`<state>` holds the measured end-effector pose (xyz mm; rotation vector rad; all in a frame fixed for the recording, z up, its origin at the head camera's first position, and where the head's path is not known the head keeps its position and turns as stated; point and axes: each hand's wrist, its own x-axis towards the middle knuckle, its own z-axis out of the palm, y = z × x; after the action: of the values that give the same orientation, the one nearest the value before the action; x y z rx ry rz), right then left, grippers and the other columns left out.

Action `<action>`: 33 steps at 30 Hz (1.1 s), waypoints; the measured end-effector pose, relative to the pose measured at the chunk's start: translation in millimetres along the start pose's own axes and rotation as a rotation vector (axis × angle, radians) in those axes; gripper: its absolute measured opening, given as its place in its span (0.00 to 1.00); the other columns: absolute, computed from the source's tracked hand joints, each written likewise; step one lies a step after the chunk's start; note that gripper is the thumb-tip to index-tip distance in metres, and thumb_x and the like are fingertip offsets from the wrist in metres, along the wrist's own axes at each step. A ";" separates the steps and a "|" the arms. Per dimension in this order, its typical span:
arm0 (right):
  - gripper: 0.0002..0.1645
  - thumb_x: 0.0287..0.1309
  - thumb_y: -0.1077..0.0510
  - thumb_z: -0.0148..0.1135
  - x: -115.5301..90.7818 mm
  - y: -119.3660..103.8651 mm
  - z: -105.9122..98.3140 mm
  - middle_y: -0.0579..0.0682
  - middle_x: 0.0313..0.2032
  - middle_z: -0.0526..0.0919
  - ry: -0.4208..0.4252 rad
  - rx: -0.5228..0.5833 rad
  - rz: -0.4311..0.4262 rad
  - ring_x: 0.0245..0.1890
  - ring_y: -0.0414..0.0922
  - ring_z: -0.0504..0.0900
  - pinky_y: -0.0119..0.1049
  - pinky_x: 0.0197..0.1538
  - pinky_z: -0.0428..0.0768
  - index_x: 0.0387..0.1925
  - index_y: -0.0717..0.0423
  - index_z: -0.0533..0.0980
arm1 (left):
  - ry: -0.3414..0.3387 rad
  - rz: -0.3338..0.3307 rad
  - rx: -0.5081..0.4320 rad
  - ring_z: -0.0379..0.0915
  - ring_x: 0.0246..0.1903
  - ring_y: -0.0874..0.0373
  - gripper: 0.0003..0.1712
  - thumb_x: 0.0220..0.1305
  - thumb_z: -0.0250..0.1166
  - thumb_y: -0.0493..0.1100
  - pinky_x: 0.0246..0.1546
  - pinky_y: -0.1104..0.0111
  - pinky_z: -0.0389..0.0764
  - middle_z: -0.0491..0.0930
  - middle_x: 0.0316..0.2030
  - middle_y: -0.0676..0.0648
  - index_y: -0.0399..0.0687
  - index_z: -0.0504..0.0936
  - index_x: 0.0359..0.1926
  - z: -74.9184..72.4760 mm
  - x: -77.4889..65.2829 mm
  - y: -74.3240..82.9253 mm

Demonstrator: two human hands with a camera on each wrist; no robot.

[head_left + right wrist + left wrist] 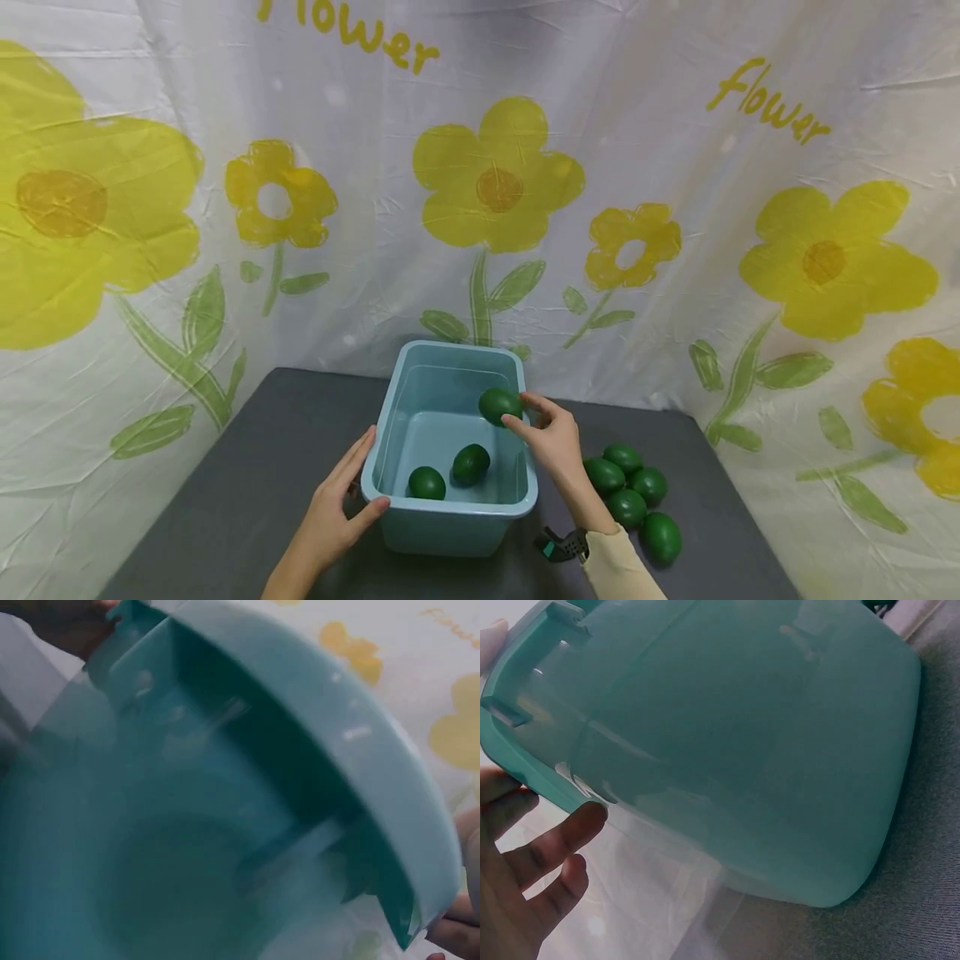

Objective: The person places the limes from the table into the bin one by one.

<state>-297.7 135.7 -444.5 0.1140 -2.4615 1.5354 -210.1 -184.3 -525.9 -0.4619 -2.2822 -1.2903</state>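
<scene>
In the head view, a light blue plastic bin (442, 529) stands on the dark table, with two dark green, avocado-like fruits (471, 464) on its floor. My left hand (330, 517) rests at its near left corner, fingers extended along the side and thumb at the front rim. The left wrist view shows those fingers (551, 847) lightly bent beside the rim. Over the bin's right side, my right hand (553, 437) pinches another avocado-like fruit (499, 406) between thumb and fingers. The right wrist view is mostly bin wall (187, 877), blurred, and the held fruit is hidden there.
Several more green fruits (626, 508) lie in a cluster on the table (247, 500), right of the bin and beside my right forearm. A black band (562, 546) circles the right wrist. A flower-printed white curtain (360, 292) hangs behind the table.
</scene>
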 end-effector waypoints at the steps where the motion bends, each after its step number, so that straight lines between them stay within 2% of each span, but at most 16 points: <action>1: 0.32 0.60 0.48 0.79 -0.1 0.4 0.2 0.53 0.58 0.88 -0.007 -0.012 -0.004 0.44 0.47 0.81 0.40 0.45 0.77 0.63 0.55 0.83 | 0.000 -0.001 0.001 0.67 0.52 0.67 0.49 0.65 0.74 0.45 0.36 0.65 0.73 0.67 0.78 0.42 0.50 0.63 0.83 0.1 -0.3 0.2; 3: 0.31 0.61 0.49 0.79 -0.5 1.1 0.2 0.52 0.57 0.88 -0.014 -0.027 -0.012 0.43 0.46 0.81 0.39 0.46 0.77 0.64 0.55 0.83 | -0.001 -0.005 0.003 0.67 0.51 0.67 0.49 0.65 0.74 0.46 0.36 0.66 0.73 0.67 0.78 0.42 0.50 0.63 0.83 0.1 -1.0 0.5; 8: 0.32 0.60 0.50 0.80 -2.4 1.4 -3.0 0.54 0.55 0.89 0.007 -0.044 -0.044 0.26 0.41 0.71 0.35 0.32 0.71 0.63 0.56 0.83 | -0.005 -0.022 0.000 0.68 0.50 0.66 0.48 0.65 0.74 0.46 0.35 0.66 0.74 0.66 0.78 0.43 0.51 0.63 0.82 0.2 -2.4 1.3; 11: 0.32 0.60 0.51 0.80 -2.8 0.4 -6.1 0.55 0.55 0.89 0.023 -0.057 -0.078 0.22 0.40 0.67 0.34 0.28 0.67 0.63 0.57 0.83 | -0.007 -0.034 0.001 0.68 0.50 0.66 0.48 0.66 0.74 0.46 0.36 0.66 0.74 0.66 0.78 0.43 0.51 0.63 0.83 0.5 -2.1 1.3; 16: 0.31 0.58 0.51 0.81 -5.0 1.2 -10.8 0.54 0.54 0.89 0.050 -0.066 -0.107 0.24 0.41 0.67 0.33 0.30 0.66 0.63 0.54 0.84 | -0.009 -0.046 0.004 0.67 0.52 0.67 0.48 0.66 0.73 0.46 0.36 0.64 0.74 0.66 0.79 0.44 0.52 0.63 0.83 0.5 -1.0 1.3; 21: 0.30 0.58 0.51 0.81 -8.3 8.0 -16.7 0.51 0.51 0.90 0.099 -0.091 -0.098 0.26 0.42 0.66 0.34 0.30 0.64 0.61 0.51 0.85 | -0.012 -0.037 0.005 0.68 0.50 0.66 0.48 0.65 0.73 0.46 0.36 0.67 0.73 0.66 0.78 0.44 0.51 0.63 0.83 0.5 -0.5 0.4; 28: 0.32 0.57 0.52 0.81 -13.8 15.6 -29.4 0.53 0.51 0.90 0.136 -0.094 -0.109 0.28 0.43 0.67 0.34 0.31 0.64 0.62 0.56 0.84 | 0.000 -0.002 0.001 0.69 0.45 0.66 0.48 0.65 0.73 0.45 0.37 0.71 0.71 0.67 0.78 0.43 0.49 0.64 0.82 0.1 0.1 0.5; 33: 0.31 0.58 0.52 0.80 -18.6 20.1 -37.1 0.53 0.52 0.90 0.155 -0.091 -0.099 0.31 0.42 0.68 0.35 0.34 0.66 0.62 0.56 0.84 | 0.003 0.007 0.004 0.68 0.43 0.67 0.48 0.65 0.74 0.46 0.36 0.71 0.71 0.66 0.78 0.43 0.49 0.63 0.82 -0.5 -0.2 0.6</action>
<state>-277.6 176.7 -450.9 0.0951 -2.3625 1.3379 -209.6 -184.4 -525.4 -0.4656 -2.2781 -1.2813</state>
